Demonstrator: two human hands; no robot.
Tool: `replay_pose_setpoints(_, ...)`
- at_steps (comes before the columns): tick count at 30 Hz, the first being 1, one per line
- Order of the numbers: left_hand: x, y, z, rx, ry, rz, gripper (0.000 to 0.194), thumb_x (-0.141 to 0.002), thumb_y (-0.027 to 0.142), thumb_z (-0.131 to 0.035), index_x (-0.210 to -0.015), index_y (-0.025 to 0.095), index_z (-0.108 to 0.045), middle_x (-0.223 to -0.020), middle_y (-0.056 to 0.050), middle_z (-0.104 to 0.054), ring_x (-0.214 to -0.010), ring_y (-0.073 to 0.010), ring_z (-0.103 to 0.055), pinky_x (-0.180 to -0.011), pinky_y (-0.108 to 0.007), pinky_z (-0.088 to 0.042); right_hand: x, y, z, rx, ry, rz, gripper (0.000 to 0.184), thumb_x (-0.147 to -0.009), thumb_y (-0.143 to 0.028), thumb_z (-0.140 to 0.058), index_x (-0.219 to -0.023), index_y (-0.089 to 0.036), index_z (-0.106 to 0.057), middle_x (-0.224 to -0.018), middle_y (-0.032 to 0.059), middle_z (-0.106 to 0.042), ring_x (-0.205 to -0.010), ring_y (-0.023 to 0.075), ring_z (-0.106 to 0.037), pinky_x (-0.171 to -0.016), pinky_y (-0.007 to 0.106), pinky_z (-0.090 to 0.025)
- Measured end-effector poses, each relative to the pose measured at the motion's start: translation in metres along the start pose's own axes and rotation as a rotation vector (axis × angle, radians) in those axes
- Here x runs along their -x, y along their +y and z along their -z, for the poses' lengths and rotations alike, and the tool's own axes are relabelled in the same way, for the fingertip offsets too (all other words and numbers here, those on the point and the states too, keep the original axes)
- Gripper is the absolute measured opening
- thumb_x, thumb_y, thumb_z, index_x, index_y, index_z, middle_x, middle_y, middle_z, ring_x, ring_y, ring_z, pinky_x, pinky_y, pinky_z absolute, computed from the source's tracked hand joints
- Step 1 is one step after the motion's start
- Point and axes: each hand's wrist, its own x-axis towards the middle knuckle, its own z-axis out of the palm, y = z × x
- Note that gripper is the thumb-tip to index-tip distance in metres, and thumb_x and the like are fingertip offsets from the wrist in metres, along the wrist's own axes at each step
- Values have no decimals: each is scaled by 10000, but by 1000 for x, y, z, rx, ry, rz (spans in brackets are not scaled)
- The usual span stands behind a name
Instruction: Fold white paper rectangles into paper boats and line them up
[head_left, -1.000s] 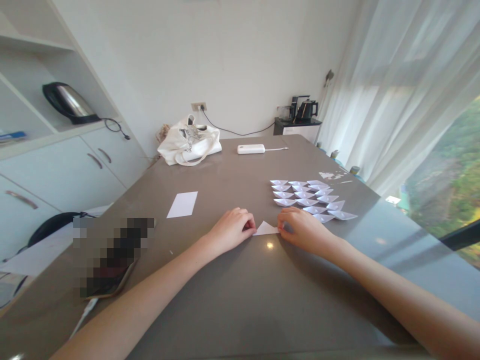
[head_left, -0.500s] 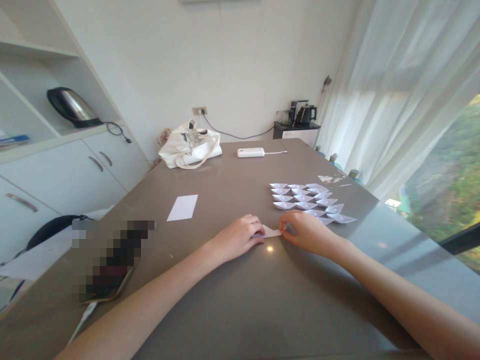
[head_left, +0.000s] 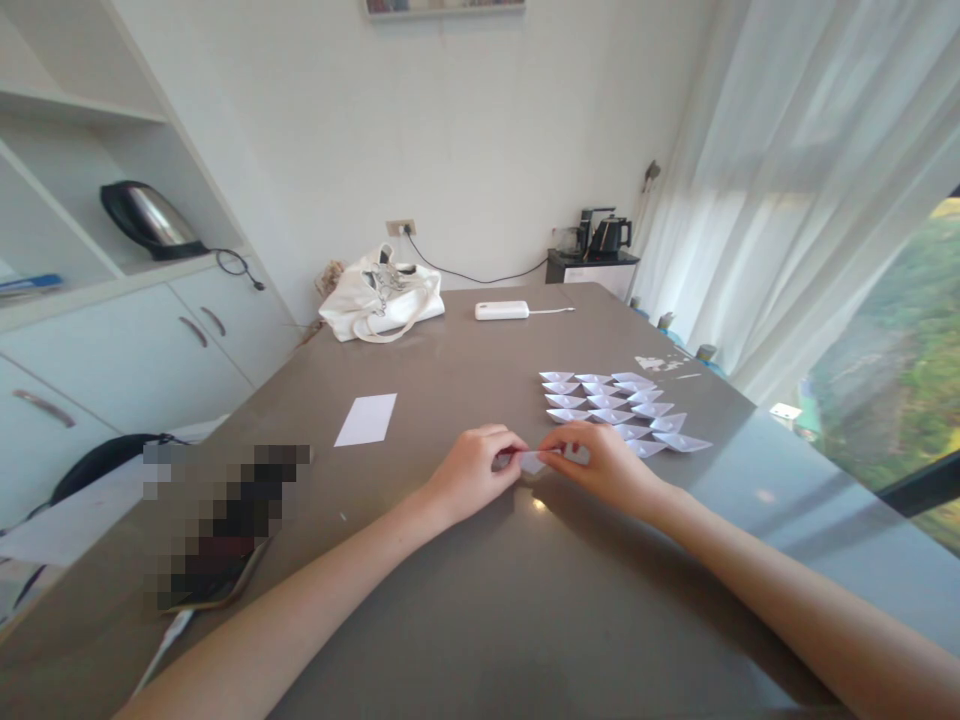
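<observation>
A small piece of folded white paper (head_left: 532, 463) is pinched between my two hands, just above the table. My left hand (head_left: 480, 465) grips its left side between thumb and fingers. On the other side, my right hand (head_left: 592, 460) pinches the paper's right part with thumb and forefinger. The fingers cover much of the paper, so its full shape is hidden. Several white folded paper boats (head_left: 609, 402) stand in rows just beyond my right hand. To the left lies a flat white sheet of paper (head_left: 366, 419).
On the grey table (head_left: 450, 620) are a phone-like device (head_left: 225, 540), partly pixelated, with a white cable at the left, a white bag (head_left: 382, 300) and a white power bank (head_left: 501, 311) at the back. Paper scraps (head_left: 660, 362) lie at the right edge.
My right hand has moved left, closer to my left hand. The folded paper, flatter on the table before, is now pinched up at its top edge by both hands.
</observation>
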Motion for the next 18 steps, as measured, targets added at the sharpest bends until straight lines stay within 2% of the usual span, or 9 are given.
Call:
replay_pose_setpoints(5,-1,4,1,156,25,111,142,-820,247,-594,-832,158,-704,-790,-29,-710,-689,-132,-603,-664,-224,-433,-3,1,0,-129,46,-79,205,-834,-306,-566,-784,-163,-704,-659,11,-652,-602,123,-517,-571,232,-380)
replay_pose_setpoints(9,-1,1,0,257,31,178,193,-843,285,-576,-866,169,-728,-800,-35,-730,-684,-141,-620,-660,-229,-439,-4,4,0,-204,77,-98,245,-838,-341,-555,-784,-150,-699,-654,18,-639,-585,122,-505,-553,238,-386)
replay_pose_setpoints(14,-2,-5,-3,477,-3,285,234,-817,323,-597,-888,136,-719,-739,-55,-715,-655,-158,-632,-639,-245,-465,-4,6,-3,-419,35,-118,213,-795,-335,-609,-880,-149,-668,-732,34,-670,-647,145,-588,-597,255,-449)
replay_pose_setpoints(18,-3,-7,-4,655,-45,322,273,-818,364,-592,-781,117,-701,-710,-53,-699,-647,-146,-617,-634,-238,-452,-4,7,-5,-540,66,-169,270,-755,-329,-654,-956,-162,-586,-741,31,-673,-693,169,-633,-658,294,-497)
